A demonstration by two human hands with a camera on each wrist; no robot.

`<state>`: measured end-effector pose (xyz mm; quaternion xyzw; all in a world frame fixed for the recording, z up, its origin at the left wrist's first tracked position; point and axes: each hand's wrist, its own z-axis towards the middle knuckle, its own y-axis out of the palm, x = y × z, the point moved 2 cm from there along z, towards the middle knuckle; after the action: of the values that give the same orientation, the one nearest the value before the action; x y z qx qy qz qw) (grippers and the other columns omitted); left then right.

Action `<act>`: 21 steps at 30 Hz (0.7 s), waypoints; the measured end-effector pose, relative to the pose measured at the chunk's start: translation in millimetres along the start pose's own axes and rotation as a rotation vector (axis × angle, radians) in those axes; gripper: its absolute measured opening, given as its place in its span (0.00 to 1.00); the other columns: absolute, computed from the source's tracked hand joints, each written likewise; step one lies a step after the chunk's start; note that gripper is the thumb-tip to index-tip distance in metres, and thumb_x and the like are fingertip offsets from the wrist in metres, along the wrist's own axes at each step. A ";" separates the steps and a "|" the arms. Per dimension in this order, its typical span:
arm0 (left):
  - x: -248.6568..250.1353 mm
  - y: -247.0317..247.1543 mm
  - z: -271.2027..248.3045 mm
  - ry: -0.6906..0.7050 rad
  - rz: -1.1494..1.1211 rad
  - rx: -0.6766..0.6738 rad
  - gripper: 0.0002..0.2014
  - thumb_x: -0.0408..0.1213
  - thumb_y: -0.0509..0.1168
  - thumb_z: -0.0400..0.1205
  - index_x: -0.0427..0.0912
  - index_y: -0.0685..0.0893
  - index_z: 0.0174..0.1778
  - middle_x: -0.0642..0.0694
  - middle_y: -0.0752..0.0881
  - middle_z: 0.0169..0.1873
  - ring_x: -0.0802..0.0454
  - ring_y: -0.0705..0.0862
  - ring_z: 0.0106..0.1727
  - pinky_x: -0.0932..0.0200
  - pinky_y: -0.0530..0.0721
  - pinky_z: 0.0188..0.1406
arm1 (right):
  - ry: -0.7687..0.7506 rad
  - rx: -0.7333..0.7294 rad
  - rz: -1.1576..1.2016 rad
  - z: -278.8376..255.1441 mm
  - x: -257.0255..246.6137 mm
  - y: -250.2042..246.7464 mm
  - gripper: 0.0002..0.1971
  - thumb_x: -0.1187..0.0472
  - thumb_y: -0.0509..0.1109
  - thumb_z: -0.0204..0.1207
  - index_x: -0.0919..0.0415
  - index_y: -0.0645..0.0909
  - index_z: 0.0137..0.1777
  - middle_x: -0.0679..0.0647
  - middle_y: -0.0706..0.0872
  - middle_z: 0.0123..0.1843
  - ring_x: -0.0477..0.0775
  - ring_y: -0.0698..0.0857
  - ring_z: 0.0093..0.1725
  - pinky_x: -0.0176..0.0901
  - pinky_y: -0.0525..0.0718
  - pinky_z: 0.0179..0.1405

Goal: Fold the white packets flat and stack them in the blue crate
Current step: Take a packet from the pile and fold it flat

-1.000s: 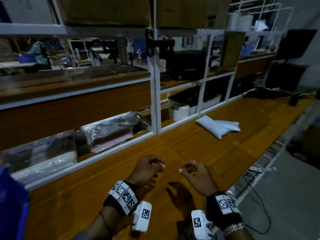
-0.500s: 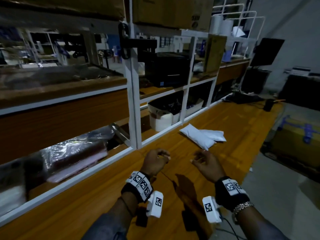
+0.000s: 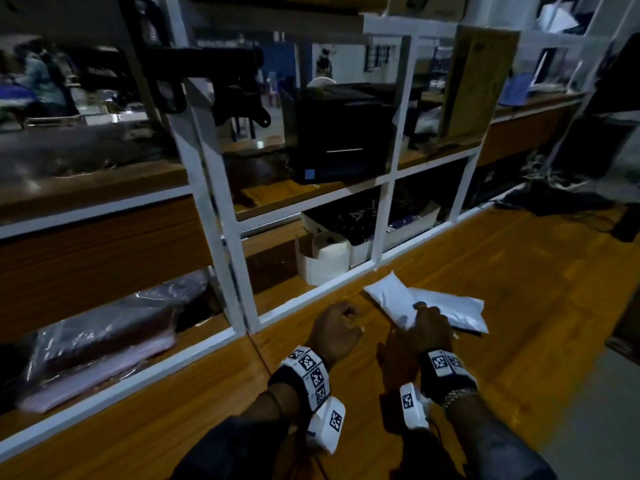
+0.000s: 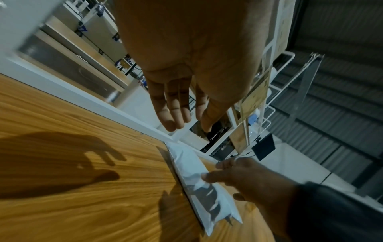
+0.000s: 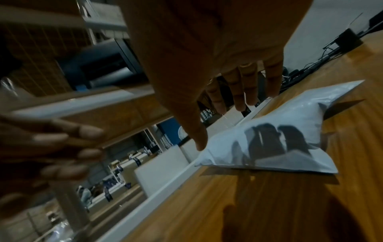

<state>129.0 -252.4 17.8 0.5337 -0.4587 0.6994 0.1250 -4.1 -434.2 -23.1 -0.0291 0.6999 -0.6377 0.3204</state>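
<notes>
Two white packets lie overlapped on the wooden bench (image 3: 519, 271) by the shelf frame: the nearer packet (image 3: 389, 294) (image 4: 191, 165) (image 5: 279, 135) and a second packet (image 3: 457, 310) under its right end. My right hand (image 3: 427, 315) (image 4: 223, 172) (image 5: 228, 117) is spread over the nearer packet, fingers straight, thumb tip at its near corner; it casts finger shadows on the plastic. My left hand (image 3: 349, 318) (image 4: 186, 126) (image 5: 68, 147) hovers just left of the packets, loosely open and holding nothing. The blue crate is out of view.
A white metal shelf frame (image 3: 221, 237) runs along the bench's far side. Behind it sit a black printer (image 3: 343, 140), a cardboard box with a paper roll (image 3: 325, 258) and plastic-wrapped bundles (image 3: 104, 341). Cables and dark gear (image 3: 554, 199) lie far right. The bench edge drops to floor (image 3: 606, 410).
The view has closed in on the packets. Both hands moved forward and right; the right hand went from loosely curled in the air to spread over the nearer packet.
</notes>
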 end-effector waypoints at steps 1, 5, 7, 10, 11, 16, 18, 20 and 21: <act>0.2 5.6 8.6 -0.011 0.002 -0.005 0.17 0.37 0.78 0.78 0.56 0.85 0.60 0.58 0.84 0.57 0.57 0.86 0.52 0.47 0.92 0.51 | 0.019 -0.019 -0.076 9.5 2.7 6.6 0.44 0.37 0.78 0.62 0.56 0.72 0.75 0.63 0.79 0.68 0.68 0.80 0.68 0.63 0.82 0.65; -6.2 20.6 30.0 -0.062 0.024 -0.032 0.22 0.37 0.79 0.76 0.57 0.83 0.63 0.56 0.82 0.61 0.55 0.85 0.54 0.45 0.92 0.51 | 0.039 -0.019 -0.208 24.8 14.2 29.2 0.58 0.33 0.80 0.53 0.55 0.60 0.81 0.60 0.73 0.74 0.66 0.75 0.73 0.64 0.78 0.70; -14.2 22.7 38.2 -0.069 0.073 -0.051 0.24 0.39 0.80 0.75 0.58 0.81 0.65 0.55 0.81 0.63 0.55 0.84 0.56 0.47 0.91 0.53 | 0.034 -0.038 -0.189 33.3 22.8 37.4 0.61 0.35 0.80 0.56 0.55 0.53 0.84 0.61 0.68 0.78 0.67 0.71 0.76 0.66 0.74 0.74; -26.4 23.3 43.7 -0.110 0.060 -0.070 0.26 0.37 0.81 0.74 0.58 0.80 0.66 0.52 0.80 0.63 0.54 0.83 0.56 0.46 0.93 0.48 | 0.064 -0.119 -0.104 41.8 28.2 42.8 0.61 0.41 0.81 0.59 0.53 0.48 0.86 0.61 0.62 0.83 0.67 0.65 0.81 0.67 0.69 0.79; -28.5 21.5 44.8 -0.125 0.030 -0.075 0.27 0.35 0.81 0.74 0.59 0.79 0.65 0.52 0.79 0.62 0.53 0.83 0.57 0.46 0.93 0.42 | 0.056 -0.118 -0.079 42.5 26.9 44.5 0.60 0.41 0.81 0.59 0.53 0.49 0.86 0.60 0.62 0.83 0.67 0.64 0.81 0.67 0.69 0.79; -40.9 -4.5 38.2 -0.025 0.099 -0.085 0.36 0.30 0.83 0.69 0.64 0.75 0.65 0.57 0.72 0.66 0.52 0.79 0.64 0.48 0.93 0.40 | -0.165 -0.092 -0.008 23.2 -3.3 41.0 0.59 0.36 0.80 0.49 0.56 0.61 0.81 0.59 0.75 0.69 0.65 0.77 0.69 0.59 0.80 0.67; -50.2 -26.6 22.9 0.054 0.212 -0.016 0.38 0.30 0.83 0.65 0.59 0.77 0.69 0.56 0.72 0.68 0.53 0.76 0.67 0.49 0.89 0.58 | -0.277 -0.155 0.026 2.7 -26.5 41.7 0.55 0.33 0.80 0.46 0.55 0.69 0.75 0.58 0.77 0.67 0.64 0.80 0.67 0.55 0.82 0.63; -58.2 -48.7 2.0 0.134 0.398 0.025 0.41 0.35 0.84 0.64 0.54 0.77 0.73 0.53 0.71 0.73 0.52 0.70 0.73 0.53 0.78 0.69 | -0.340 -0.214 0.042 -25.4 -52.0 44.2 0.53 0.35 0.81 0.47 0.51 0.69 0.75 0.53 0.75 0.68 0.60 0.79 0.69 0.55 0.82 0.65; -62.1 -59.7 -11.4 0.171 0.483 0.043 0.41 0.39 0.83 0.64 0.54 0.77 0.75 0.51 0.70 0.76 0.52 0.67 0.76 0.52 0.72 0.72 | -0.362 -0.245 0.052 -41.6 -64.6 45.7 0.54 0.36 0.83 0.48 0.49 0.67 0.76 0.51 0.74 0.69 0.59 0.78 0.70 0.56 0.81 0.66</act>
<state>186.3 -191.3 -5.5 0.3503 -0.5456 0.7611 -0.0187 43.7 -360.3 -39.0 -0.1636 0.7038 -0.5237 0.4512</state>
